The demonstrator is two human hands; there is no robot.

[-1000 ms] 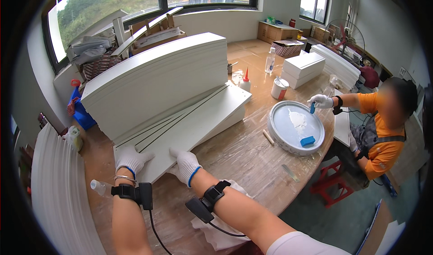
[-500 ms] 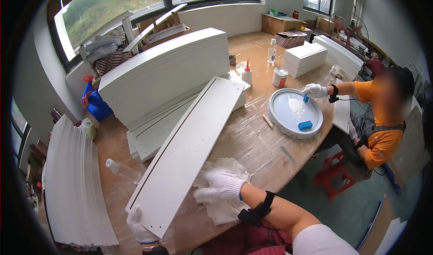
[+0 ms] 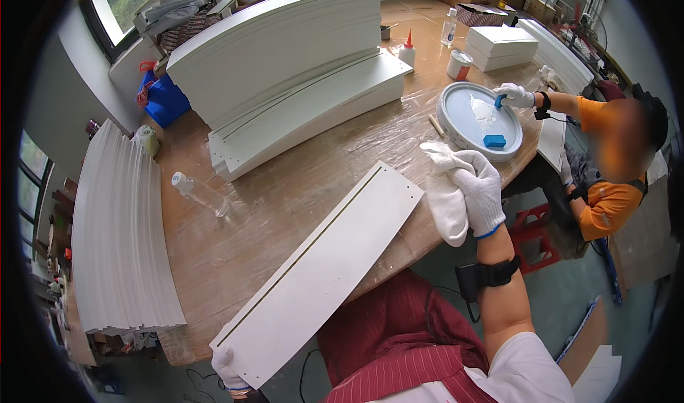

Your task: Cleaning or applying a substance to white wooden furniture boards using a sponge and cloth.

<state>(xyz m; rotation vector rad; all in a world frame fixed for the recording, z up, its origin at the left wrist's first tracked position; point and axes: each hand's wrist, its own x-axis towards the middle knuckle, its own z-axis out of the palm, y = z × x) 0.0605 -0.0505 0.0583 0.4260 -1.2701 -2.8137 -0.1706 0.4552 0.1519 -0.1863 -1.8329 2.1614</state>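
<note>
A long white board (image 3: 320, 268) with a dark groove along one side and small holes at its ends slants over the near table edge. My left hand (image 3: 226, 367), in a white glove, is closed on the board's near left corner; its thumb lies on the top face and the other fingers are hidden beneath. Beyond the board's far end, my gloved right hand (image 3: 483, 193) is raised, gripping a bunched white cloth (image 3: 447, 214) that hangs down from it.
A tall stack of white boards (image 3: 285, 61) stands behind lower grooved boards (image 3: 324, 111). More boards (image 3: 117, 239) stand at left, near a clear bottle (image 3: 199, 193). At right, a co-worker's gloved hand (image 3: 514, 95) holds a blue block over a round lid (image 3: 467, 114) with white paste.
The grooved board has come off the stack toward me, to the near table edge. My right hand has lifted the cloth from the table and moved right. The view has tilted down.
</note>
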